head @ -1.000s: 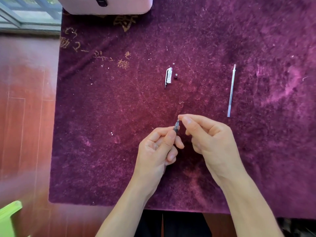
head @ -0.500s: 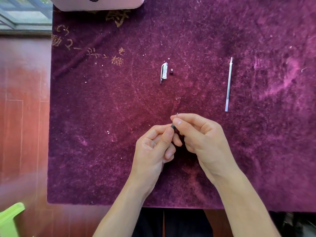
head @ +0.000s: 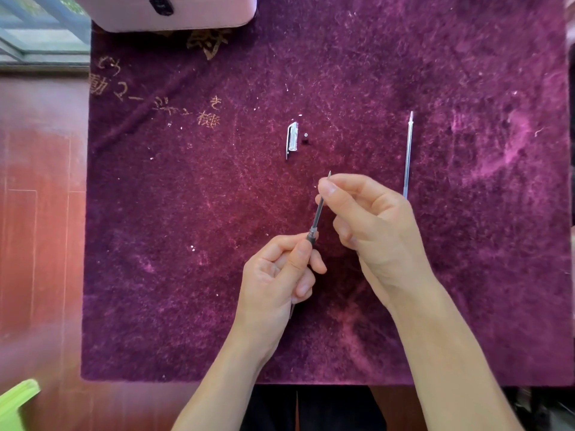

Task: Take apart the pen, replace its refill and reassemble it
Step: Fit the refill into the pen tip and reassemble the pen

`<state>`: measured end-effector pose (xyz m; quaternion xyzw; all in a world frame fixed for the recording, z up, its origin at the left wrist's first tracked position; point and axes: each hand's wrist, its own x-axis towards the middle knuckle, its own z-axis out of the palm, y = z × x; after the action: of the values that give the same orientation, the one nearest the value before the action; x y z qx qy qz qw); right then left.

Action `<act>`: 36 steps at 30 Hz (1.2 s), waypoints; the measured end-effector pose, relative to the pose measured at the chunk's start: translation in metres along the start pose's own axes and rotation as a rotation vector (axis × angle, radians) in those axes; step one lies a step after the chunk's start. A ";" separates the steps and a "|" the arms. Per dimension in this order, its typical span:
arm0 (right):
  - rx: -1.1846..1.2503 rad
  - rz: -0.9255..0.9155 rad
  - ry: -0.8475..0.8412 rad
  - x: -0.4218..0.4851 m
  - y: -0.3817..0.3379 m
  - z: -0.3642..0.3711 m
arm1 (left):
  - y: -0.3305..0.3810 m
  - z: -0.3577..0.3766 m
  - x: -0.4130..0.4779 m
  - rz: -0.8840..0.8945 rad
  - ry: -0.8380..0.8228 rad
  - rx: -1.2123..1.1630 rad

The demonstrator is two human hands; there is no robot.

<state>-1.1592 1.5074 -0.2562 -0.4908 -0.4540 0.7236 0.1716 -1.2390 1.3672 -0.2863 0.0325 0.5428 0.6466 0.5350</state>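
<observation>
My left hand (head: 277,272) grips the dark pen barrel (head: 312,237), most of it hidden in the fist. My right hand (head: 370,222) pinches a thin refill (head: 320,211) near its tip; part of the refill shows between barrel and fingers, slanting up to the right. A second refill (head: 408,154) lies on the mat to the right, pointing away from me. The clear pen cap (head: 292,141) with its clip lies further back, with a tiny dark part (head: 306,135) beside it.
Everything rests on a purple felt mat (head: 186,244) over a reddish wooden table (head: 40,213). A pale pink case (head: 174,10) stands at the mat's far edge. A green object (head: 15,399) pokes in at the bottom left.
My right hand has moved up and away from the left, and a length of refill now shows between the barrel and the right fingers. The left hand stays put.
</observation>
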 end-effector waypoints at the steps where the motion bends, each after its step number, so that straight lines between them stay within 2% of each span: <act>1: 0.006 -0.016 0.010 0.004 -0.003 0.000 | 0.000 0.000 0.000 -0.001 0.002 0.001; 14: 0.040 -0.242 0.121 0.051 -0.050 -0.007 | 0.002 0.003 0.000 -0.001 -0.003 0.026; 17: -0.031 -0.286 0.181 0.051 -0.052 -0.023 | 0.001 0.003 0.000 -0.002 -0.001 0.033; 24: -0.372 -0.286 0.477 0.059 -0.043 -0.077 | 0.001 0.008 0.002 -0.003 0.056 0.089; 29: -0.535 -0.242 0.565 0.067 -0.036 -0.098 | 0.003 0.009 0.001 -0.020 0.076 0.092; 36: -0.640 -0.228 0.644 0.077 -0.038 -0.096 | 0.004 0.011 0.000 -0.023 0.082 0.100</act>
<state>-1.1187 1.6280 -0.2783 -0.6656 -0.6291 0.3343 0.2223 -1.2354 1.3753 -0.2789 0.0265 0.5964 0.6132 0.5172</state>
